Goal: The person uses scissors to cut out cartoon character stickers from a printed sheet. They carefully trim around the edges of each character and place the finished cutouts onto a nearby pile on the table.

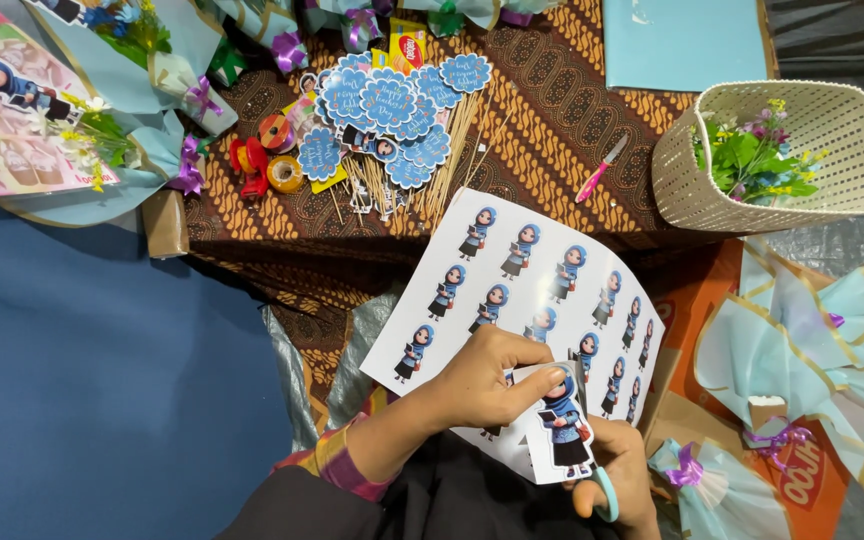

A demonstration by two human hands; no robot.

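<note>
**Scissors at work on a sheet of printed figures**

Seen from above, our left hand [487, 385] pinches a partly cut-out paper figure [562, 425] between thumb and fingers, a cartoon character in a blue head covering. Our right hand [617, 480] is closed through the pale blue handles of the scissors [604, 495]; the blades are hidden under the paper, so we cannot tell whether they are apart or together.

The cutout hangs at the near edge of a white printed sheet [522, 270], which lies across our lap and the edge of a brown patterned cloth [552, 110]. We judge the cutting barely begun: nearly all the figures on the sheet remain uncut in their rows.

Farther off on the cloth lie a pile of blue scalloped tags [387, 100], thin wooden sticks [447, 155], rolls of ribbon [277, 150] and a pink craft knife [600, 168]. A cream basket [682, 185] of small flowers stands at the right. Pale blue wrapped bouquets [822, 350] sit around the edges.
</note>
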